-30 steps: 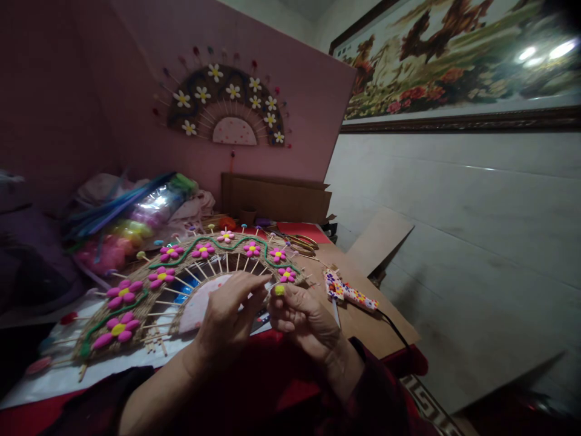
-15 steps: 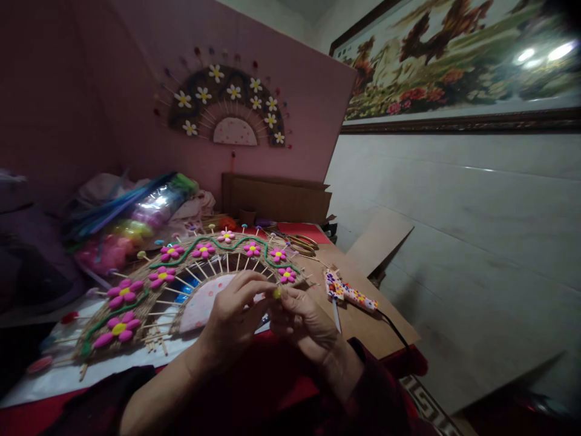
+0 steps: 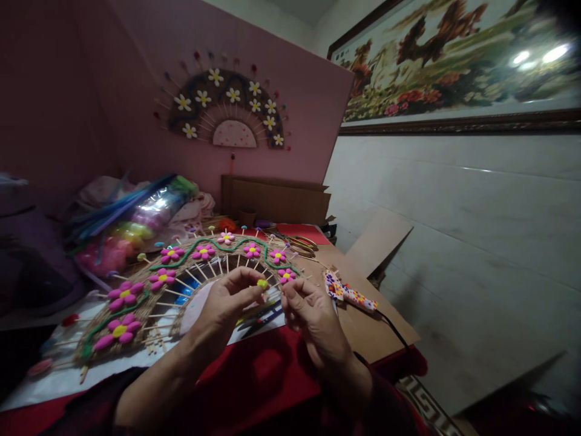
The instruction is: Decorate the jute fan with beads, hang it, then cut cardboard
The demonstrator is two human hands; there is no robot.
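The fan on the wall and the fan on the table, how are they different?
The wall fan has white flowers on a dark band and hangs upright; the table fan has pink flowers on a tan woven band with a green wavy line, and lies flat. Both are half circles with stick spokes and yellow-centred flowers.

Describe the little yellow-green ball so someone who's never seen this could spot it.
Start at the woven fan with pink flowers on the table. At its right end, the left hand pinches a yellow-green ball; it is the only ball held off the fan.
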